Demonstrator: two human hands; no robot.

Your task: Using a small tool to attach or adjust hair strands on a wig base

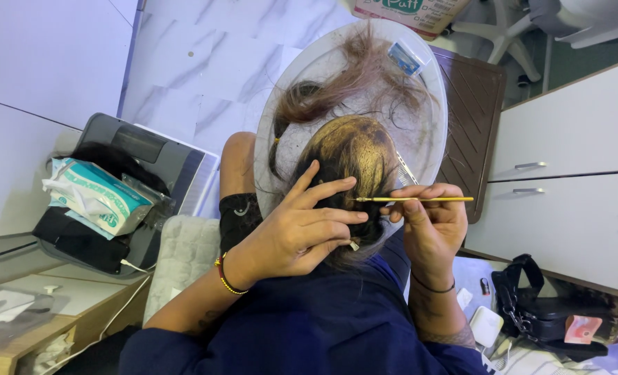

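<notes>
The left hand (pixel 302 232) is lying with fingers spread on the dark wig (pixel 350 173), pressing it down; the right hand (pixel 430 222) is pinching a thin yellow needle tool (pixel 413 199), its tip touching the wig; loose brown hair (pixel 357 76) is lying in the round white tray (pixel 430 139) beneath, beside a small blue packet (pixel 404 58).

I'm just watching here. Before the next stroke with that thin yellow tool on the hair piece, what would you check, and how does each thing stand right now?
1. Left hand steadies the hair piece: ok, fingers press on it.
2. Right hand grips the yellow tool: ok, pinched near its middle.
3. Tool tip meets the hair: ok, it touches beside the left fingertips.
4. Loose strands kept off the working spot: ok, swept up onto the oval board.
5. Comb within reach: ok, lying beside the piece.
6. Clip at the lower edge holding: cannot tell.
</notes>
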